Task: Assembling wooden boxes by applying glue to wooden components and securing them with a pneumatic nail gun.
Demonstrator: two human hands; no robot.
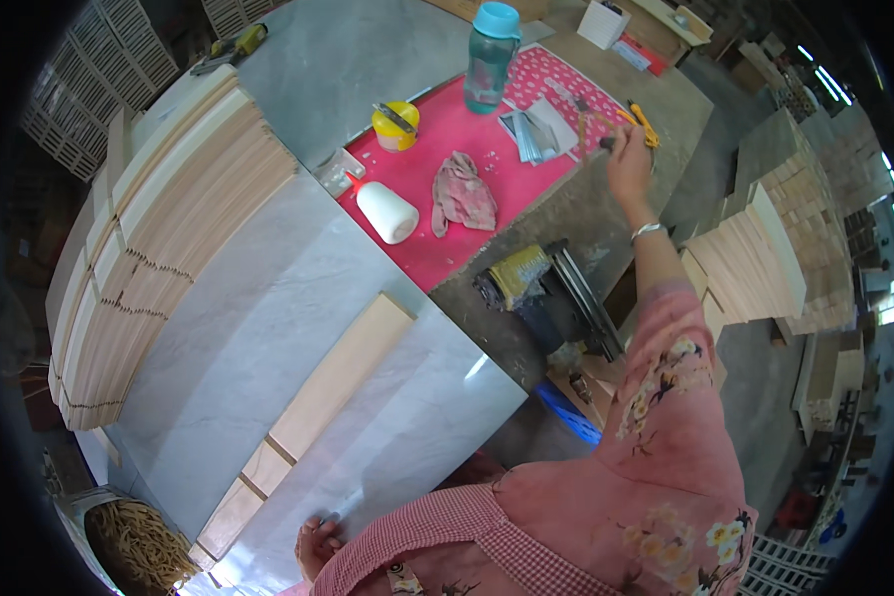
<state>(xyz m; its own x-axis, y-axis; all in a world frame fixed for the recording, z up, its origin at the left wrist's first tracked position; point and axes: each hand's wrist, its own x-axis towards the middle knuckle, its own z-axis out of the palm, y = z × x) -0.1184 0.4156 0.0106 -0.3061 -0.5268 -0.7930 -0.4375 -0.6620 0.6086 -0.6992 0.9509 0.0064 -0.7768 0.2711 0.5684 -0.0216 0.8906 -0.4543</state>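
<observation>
In the head view, the right hand (pixel 629 167) is stretched out just beyond a pink mat (pixel 427 253), with bent fingers near a slim orange tool (pixel 643 117), perhaps pliers. A dark piece (pixel 607 144) is seen by the fingertips; whether anything is gripped cannot be told. The left hand (pixel 315 546) is held low, fingers curled, by the near side of the desk (pixel 219 343); whether it is empty cannot be told.

The step in hand is judged to be a reach among small tools; a sure pinch, kept clear of loose items, seems called for.

Ahead of the left hand, a flat, pale wooden strip (pixel 340 375), crossed by narrow dark bands, is laid on glossy grey marble patterning. Left of the right hand are placed a crumpled, stained cloth (pixel 464 196), a rounded white squeeze bottle (pixel 387 214) with a red tip, and a translucent teal water bottle (pixel 490 70).
</observation>
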